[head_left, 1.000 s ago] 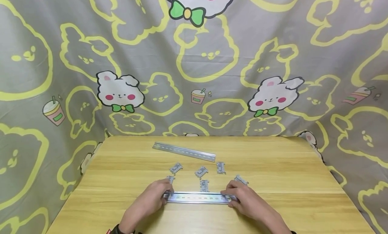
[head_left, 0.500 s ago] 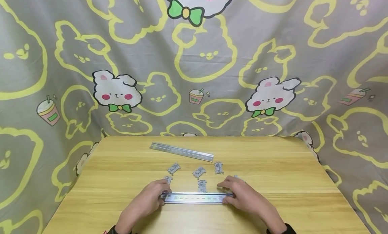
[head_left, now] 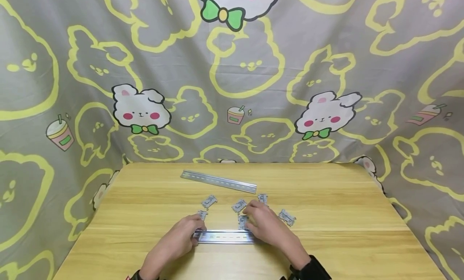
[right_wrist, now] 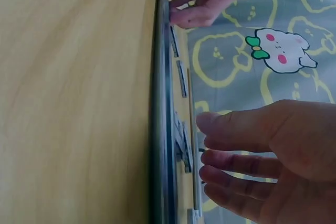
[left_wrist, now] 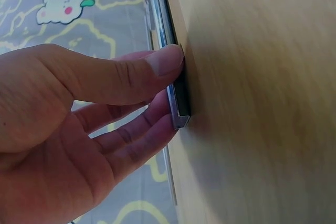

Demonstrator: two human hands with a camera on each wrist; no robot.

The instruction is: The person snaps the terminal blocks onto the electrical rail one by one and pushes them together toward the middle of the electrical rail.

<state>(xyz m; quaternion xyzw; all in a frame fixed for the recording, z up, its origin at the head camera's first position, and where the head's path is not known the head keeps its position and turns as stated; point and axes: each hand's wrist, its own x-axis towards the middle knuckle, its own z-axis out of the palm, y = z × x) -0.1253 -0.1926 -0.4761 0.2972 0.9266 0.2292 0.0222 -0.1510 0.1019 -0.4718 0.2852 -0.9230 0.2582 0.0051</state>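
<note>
A slotted metal DIN rail (head_left: 224, 237) lies crosswise near the table's front. My left hand (head_left: 183, 233) pinches its left end between thumb and fingers, and the left wrist view shows the thumb (left_wrist: 168, 61) on the near edge. Beyond the rail's right part, my right hand (head_left: 266, 223) is over a grey terminal block (head_left: 242, 221) and partly hides it. In the right wrist view that hand's fingers (right_wrist: 236, 163) reach out loosely, apart from the rail, with nothing held. Whether they touch the block cannot be seen.
Other grey terminal blocks lie around: one at the left (head_left: 209, 201), one in the middle (head_left: 239, 205), one at the right (head_left: 287, 217). A second slotted rail (head_left: 217, 181) lies slanted farther back. A patterned curtain (head_left: 250, 110) hangs behind the wooden table (head_left: 344, 199).
My right hand has let go of the rail's right end and moved left and away from me, over the terminal blocks. The left hand keeps its hold on the rail.
</note>
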